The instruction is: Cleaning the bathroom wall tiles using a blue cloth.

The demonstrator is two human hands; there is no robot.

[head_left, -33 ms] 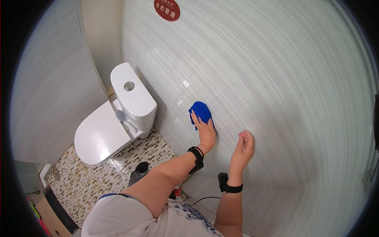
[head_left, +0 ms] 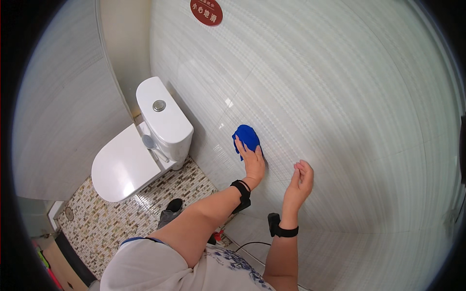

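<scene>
My left hand [head_left: 253,162] presses a bunched blue cloth [head_left: 247,136] flat against the pale tiled wall [head_left: 340,106]. Its fingers are spread over the lower part of the cloth, and the palm side is hidden. To its right, my right hand [head_left: 300,182] is raised in front of the same wall, apart from the cloth. The fingers there curl in loosely toward the thumb, with nothing seen between them. A black strap with a small box sits on each wrist.
A white toilet [head_left: 127,164] with a lowered lid stands at the left, a grey-headed brush [head_left: 149,142] lying beside its tank. Brown-and-white mosaic tiles [head_left: 111,225] cover the floor. High on the wall is a round red sign [head_left: 206,12]. A thin dark hose [head_left: 252,243] runs low near my body.
</scene>
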